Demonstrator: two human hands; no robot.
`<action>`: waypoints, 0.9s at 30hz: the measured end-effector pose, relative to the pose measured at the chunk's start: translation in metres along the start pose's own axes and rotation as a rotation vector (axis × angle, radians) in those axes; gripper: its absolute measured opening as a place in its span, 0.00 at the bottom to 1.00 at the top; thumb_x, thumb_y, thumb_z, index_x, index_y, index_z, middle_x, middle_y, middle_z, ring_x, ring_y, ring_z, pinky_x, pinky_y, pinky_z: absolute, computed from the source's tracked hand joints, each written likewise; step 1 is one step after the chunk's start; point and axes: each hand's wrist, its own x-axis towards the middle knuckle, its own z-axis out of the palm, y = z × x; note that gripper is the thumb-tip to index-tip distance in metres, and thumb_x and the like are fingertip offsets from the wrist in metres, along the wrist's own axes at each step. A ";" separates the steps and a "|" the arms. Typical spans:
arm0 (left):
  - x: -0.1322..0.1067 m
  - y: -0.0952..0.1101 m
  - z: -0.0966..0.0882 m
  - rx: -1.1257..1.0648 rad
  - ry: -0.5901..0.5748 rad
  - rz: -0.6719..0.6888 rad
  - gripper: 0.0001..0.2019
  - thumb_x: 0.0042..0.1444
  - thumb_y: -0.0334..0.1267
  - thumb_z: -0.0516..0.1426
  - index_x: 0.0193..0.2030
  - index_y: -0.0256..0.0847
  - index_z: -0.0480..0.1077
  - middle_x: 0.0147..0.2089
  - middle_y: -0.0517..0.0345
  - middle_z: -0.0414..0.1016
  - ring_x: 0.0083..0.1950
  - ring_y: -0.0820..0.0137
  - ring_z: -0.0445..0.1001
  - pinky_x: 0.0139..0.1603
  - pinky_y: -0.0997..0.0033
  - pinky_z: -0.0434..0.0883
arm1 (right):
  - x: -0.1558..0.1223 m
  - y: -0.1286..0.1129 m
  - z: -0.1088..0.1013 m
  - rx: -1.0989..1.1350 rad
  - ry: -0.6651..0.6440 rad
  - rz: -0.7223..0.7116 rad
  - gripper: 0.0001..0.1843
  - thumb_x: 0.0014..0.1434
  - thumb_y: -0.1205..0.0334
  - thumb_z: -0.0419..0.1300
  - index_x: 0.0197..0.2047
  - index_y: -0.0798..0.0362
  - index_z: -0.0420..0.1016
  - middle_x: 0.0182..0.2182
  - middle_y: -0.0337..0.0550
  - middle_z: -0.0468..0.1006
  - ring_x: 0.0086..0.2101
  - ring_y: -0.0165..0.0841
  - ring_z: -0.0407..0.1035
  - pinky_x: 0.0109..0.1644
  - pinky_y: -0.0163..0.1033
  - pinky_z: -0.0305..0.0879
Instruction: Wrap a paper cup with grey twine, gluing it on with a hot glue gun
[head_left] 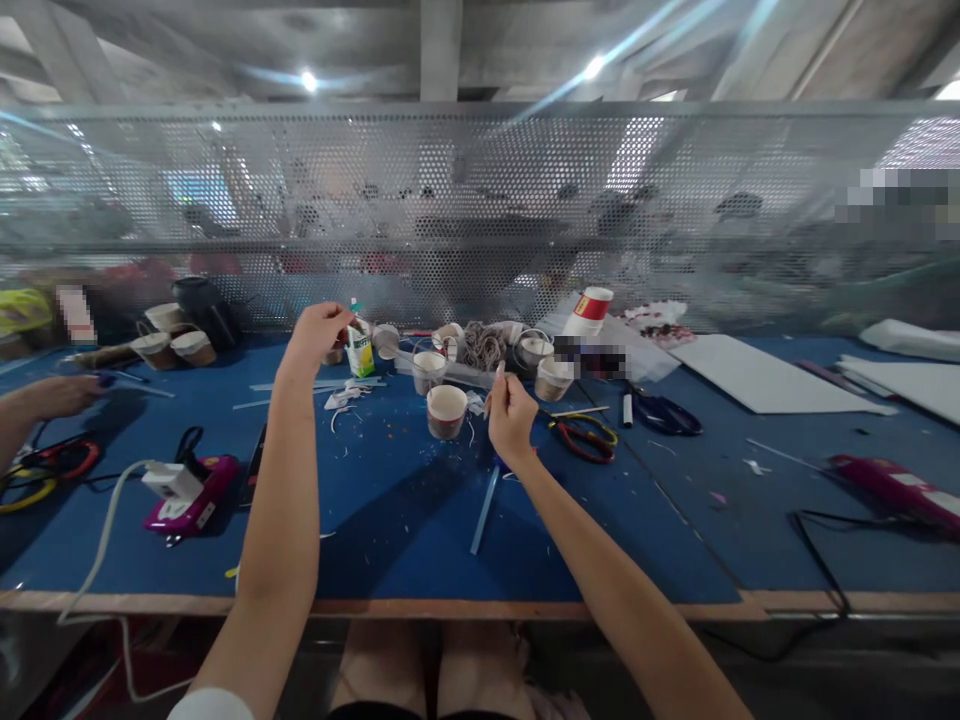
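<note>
Just beside the left grip (319, 335), upright on the desk (405, 520), a white, yellow and green carton with a green cap (361, 352). Between that and the right grip (514, 415), nearer the latter, an open paper cup (446, 412), cream inside. Fingers curled on both; cannot tell whether grasping anything.
</note>
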 end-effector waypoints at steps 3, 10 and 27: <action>0.006 -0.009 -0.005 0.056 0.093 0.050 0.09 0.48 0.36 0.56 0.21 0.38 0.64 0.16 0.67 0.57 0.20 0.77 0.59 0.23 0.79 0.60 | 0.000 0.001 0.001 0.012 0.112 0.059 0.23 0.65 0.45 0.42 0.22 0.48 0.53 0.14 0.32 0.60 0.17 0.29 0.58 0.24 0.36 0.56; 0.003 -0.010 -0.014 -0.262 -0.053 0.085 0.10 0.50 0.39 0.57 0.23 0.40 0.62 0.24 0.63 0.64 0.28 0.77 0.66 0.34 0.77 0.67 | 0.011 -0.006 -0.003 0.211 0.354 0.098 0.23 0.63 0.42 0.42 0.23 0.48 0.54 0.15 0.31 0.58 0.15 0.27 0.55 0.21 0.35 0.56; -0.037 0.037 0.048 0.316 -1.015 0.274 0.17 0.56 0.42 0.53 0.19 0.40 0.57 0.18 0.64 0.56 0.20 0.77 0.57 0.25 0.74 0.57 | -0.018 -0.019 0.003 0.246 -0.489 -0.018 0.22 0.56 0.45 0.52 0.46 0.52 0.63 0.17 0.31 0.64 0.15 0.29 0.58 0.21 0.35 0.57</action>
